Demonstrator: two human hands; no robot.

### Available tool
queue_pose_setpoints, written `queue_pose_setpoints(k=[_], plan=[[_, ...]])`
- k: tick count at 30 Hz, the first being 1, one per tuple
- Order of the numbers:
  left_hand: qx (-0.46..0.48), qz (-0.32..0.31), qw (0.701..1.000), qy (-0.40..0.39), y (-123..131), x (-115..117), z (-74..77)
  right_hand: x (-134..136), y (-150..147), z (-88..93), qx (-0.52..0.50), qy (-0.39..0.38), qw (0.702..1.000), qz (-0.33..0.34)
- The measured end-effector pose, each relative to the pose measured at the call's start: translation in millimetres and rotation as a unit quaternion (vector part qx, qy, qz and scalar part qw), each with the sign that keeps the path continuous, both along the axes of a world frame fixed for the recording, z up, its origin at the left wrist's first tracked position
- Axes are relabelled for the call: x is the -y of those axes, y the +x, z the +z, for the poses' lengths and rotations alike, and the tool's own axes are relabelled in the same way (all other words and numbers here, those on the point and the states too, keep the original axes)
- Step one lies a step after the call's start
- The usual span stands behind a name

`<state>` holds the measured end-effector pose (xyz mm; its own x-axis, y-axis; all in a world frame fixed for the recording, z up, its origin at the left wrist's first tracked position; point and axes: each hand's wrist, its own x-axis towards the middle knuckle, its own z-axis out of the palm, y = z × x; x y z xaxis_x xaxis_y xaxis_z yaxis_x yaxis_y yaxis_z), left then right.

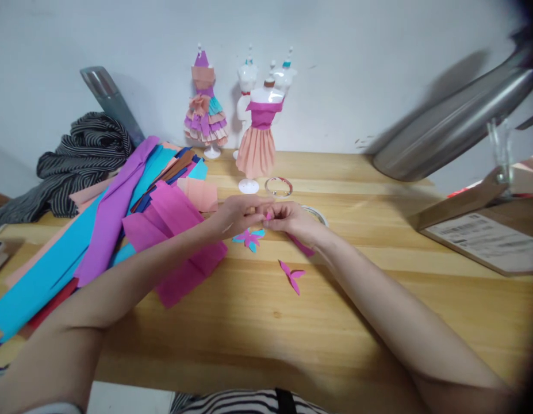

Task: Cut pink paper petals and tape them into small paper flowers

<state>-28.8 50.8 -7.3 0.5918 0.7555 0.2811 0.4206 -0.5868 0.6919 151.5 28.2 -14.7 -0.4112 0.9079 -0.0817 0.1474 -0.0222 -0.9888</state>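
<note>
Over the surface, both arms are extended inward, the left hand and right hand brought together. Paper strips are heaped beside the left arm; a mannequin is stood beyond. Nearer the body, a flower and cutout are laid. A pink scrap is pinched in the right fingertips, beside the left hand (whose grip cannot be told).
</note>
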Motion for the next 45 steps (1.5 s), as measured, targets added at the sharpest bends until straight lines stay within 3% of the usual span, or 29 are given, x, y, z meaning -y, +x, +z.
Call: queue_pose_setpoints(k=[3, 6, 10, 15, 22, 30, 33, 37, 41, 45], plan=[[0.079, 0.096, 0.979, -0.162, 1, 8, 2.6, 0, 1, -1.8, -0.079, -0.056, 0.994, -0.058], [0.101, 0.09, 0.941, -0.309, 2, 18, 6.8, 0, -1, -1.9, -0.148, -0.099, 0.981, -0.082], [0.083, 0.098, 0.924, -0.361, 3, 27, 14.1, 2, -2, -0.5, -0.179, -0.131, 0.972, -0.083], [0.051, 0.103, 0.929, -0.352, -1, 27, 19.8, 3, -1, 0.2, -0.142, -0.121, 0.979, -0.079], [-0.054, 0.06, 0.956, -0.281, -13, 15, 8.9, 4, -3, -3.9, -0.017, -0.049, 0.995, -0.083], [-0.197, 0.018, 0.958, -0.21, -23, 0, 1.6, 5, -5, -6.1, 0.128, 0.013, 0.992, -0.007], [-0.251, -0.005, 0.956, -0.149, -21, -5, 0.2, 7, -7, -7.0, 0.215, 0.102, 0.971, 0.013], [-0.294, -0.033, 0.954, -0.046, -15, -12, -3.3, 12, -11, -5.4, 0.346, 0.218, 0.912, 0.016], [-0.346, -0.062, 0.936, -0.029, -7, -14, 3.8, 13, -13, -5.3, 0.403, 0.28, 0.871, 0.027], [-0.39, -0.074, 0.917, -0.03, 1, -13, 18.1, 13, -12, -6.6, 0.408, 0.312, 0.857, 0.047]])
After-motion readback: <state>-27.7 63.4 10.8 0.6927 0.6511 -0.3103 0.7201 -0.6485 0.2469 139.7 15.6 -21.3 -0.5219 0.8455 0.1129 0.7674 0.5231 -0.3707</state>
